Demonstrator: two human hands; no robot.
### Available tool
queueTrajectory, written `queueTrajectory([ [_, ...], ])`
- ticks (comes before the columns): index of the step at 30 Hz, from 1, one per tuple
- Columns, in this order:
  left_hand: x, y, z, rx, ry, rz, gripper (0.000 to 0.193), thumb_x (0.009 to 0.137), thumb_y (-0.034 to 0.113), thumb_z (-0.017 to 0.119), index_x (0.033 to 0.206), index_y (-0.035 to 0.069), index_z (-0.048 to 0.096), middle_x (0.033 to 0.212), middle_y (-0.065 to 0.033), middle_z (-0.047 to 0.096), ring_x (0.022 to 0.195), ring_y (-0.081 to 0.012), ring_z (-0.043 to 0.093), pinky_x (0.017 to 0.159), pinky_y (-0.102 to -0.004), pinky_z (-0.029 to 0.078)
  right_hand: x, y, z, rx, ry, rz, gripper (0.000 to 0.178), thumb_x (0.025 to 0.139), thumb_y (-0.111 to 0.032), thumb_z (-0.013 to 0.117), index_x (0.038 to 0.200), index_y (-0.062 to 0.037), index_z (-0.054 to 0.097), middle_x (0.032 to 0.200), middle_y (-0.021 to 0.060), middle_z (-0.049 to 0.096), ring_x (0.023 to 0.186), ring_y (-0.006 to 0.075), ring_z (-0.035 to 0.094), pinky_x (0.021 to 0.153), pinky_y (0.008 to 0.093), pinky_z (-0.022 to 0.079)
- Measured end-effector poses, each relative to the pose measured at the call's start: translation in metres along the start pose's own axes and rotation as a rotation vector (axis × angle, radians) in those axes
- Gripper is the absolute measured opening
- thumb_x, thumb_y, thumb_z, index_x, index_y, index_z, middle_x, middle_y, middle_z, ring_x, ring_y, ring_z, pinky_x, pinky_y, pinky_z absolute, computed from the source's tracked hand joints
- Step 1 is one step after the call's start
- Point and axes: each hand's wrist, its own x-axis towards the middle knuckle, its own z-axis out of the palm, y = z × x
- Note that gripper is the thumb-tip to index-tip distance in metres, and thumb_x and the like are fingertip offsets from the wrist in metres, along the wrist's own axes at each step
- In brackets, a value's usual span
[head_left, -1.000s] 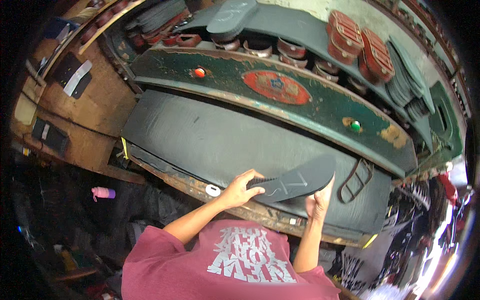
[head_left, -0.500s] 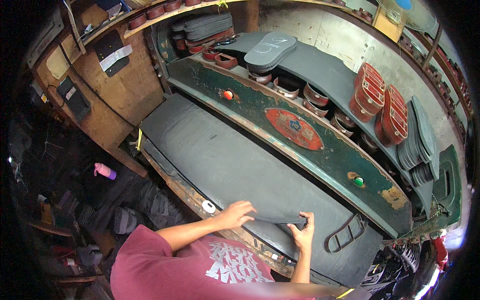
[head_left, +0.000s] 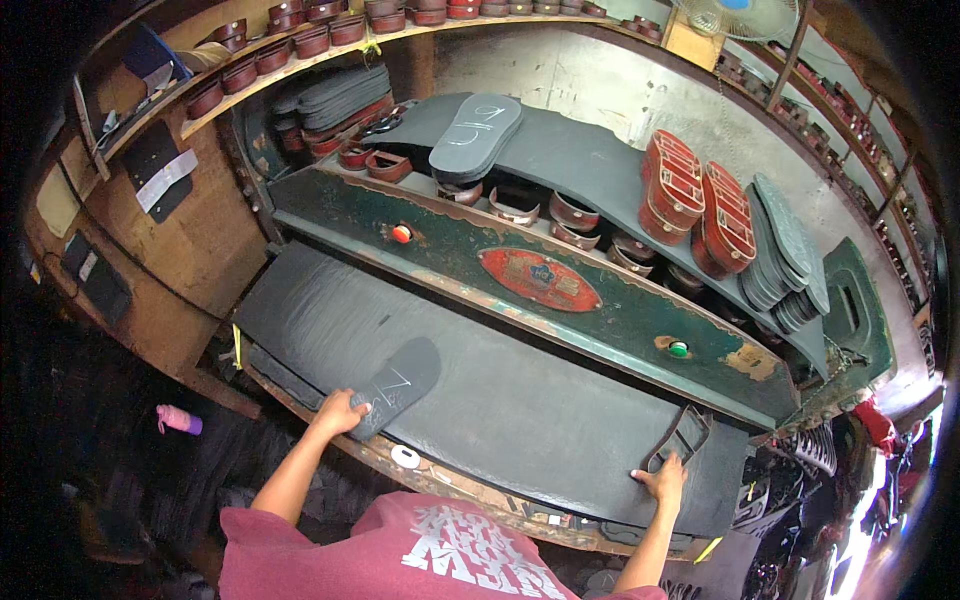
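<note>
My left hand (head_left: 340, 412) is closed on the near end of a dark grey shoe sole (head_left: 408, 378) with white handwriting on it. The sole lies on the left part of a long grey work surface (head_left: 520, 400), its near end at the front edge. Toward the right end, my right hand (head_left: 662, 480) has its thumb and fingers around the near end of a sole-shaped cutting die (head_left: 685, 438), a dark metal frame with crossbars. The die rests on the surface; some fingers are hidden by the hand.
Behind the surface runs a green machine beam (head_left: 450, 262) with a red button (head_left: 402, 233) and a green button (head_left: 679, 349). On top sit stacked soles (head_left: 475, 135) and red dies (head_left: 672, 185). A white oval object (head_left: 405, 457) lies at the front edge.
The sole, earlier held edge-on between both hands, now lies flat at the left under my left hand. My right hand has let go of it and moved right to the die. The view has shifted.
</note>
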Motion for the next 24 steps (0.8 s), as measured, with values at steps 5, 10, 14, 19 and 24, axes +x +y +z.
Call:
queueTrajectory([
  [5, -0.022, 0.067, -0.031, 0.048, 0.381, 0.476, 0.045, 0.09, 0.022, 0.073, 0.125, -0.004, 0.061, 0.118, -0.0232, 0.062, 0.108, -0.0405, 0.063, 0.095, -0.0486, 0.05, -0.018, -0.04, -0.025, 0.01, -0.038, -0.046, 0.091, 0.067, -0.058, 0.088, 0.135, -0.0043, 0.059, 0.128, 0.0231, 0.069, 0.125, 0.0375, 0.063, 0.115, 0.0577, 0.033],
  [10, -0.071, 0.16, -0.025, -0.376, -0.091, 1.013, 0.045, 0.095, 0.016, 0.067, 0.138, 0.006, 0.058, 0.135, -0.0184, 0.058, 0.118, -0.0392, 0.062, 0.094, -0.0464, 0.054, -0.096, -0.17, -0.048, 0.23, -0.081, -0.326, 0.089, 0.062, -0.069, 0.086, 0.121, -0.0048, 0.067, 0.108, 0.0235, 0.074, 0.107, 0.0415, 0.071, 0.092, 0.0493, 0.054],
  [14, -0.1, 0.183, -0.009, -0.335, -0.457, 1.104, 0.05, 0.099, 0.006, 0.054, 0.149, 0.007, 0.047, 0.147, -0.0199, 0.049, 0.125, -0.0403, 0.058, 0.101, -0.0452, 0.052, -0.127, -0.257, -0.046, 0.381, -0.365, -0.5, 0.121, 0.059, -0.069, 0.087, 0.146, -0.003, 0.036, 0.1, 0.0319, 0.071, 0.102, 0.0484, 0.07, 0.089, 0.0533, 0.054],
  [19, -0.088, 0.155, -0.022, -0.456, -0.474, 1.063, 0.053, 0.093, -0.003, 0.05, 0.146, 0.002, 0.046, 0.138, -0.0231, 0.053, 0.12, -0.0424, 0.059, 0.099, -0.0454, 0.051, -0.12, -0.305, -0.055, 0.219, -0.462, -0.586, 0.137, 0.062, -0.075, 0.084, 0.148, 0.0128, 0.023, 0.107, 0.0375, 0.068, 0.106, 0.0515, 0.067, 0.091, 0.0518, 0.055],
  [24, -0.084, 0.152, -0.02, -0.419, -0.343, 1.017, 0.046, 0.091, 0.005, 0.063, 0.136, -0.001, 0.055, 0.123, -0.0234, 0.055, 0.108, -0.0437, 0.061, 0.09, -0.0489, 0.051, -0.107, -0.34, -0.07, -0.007, -0.599, -0.771, 0.134, 0.068, -0.073, 0.081, 0.149, 0.0132, 0.02, 0.114, 0.0401, 0.064, 0.112, 0.0521, 0.065, 0.099, 0.0525, 0.051],
])
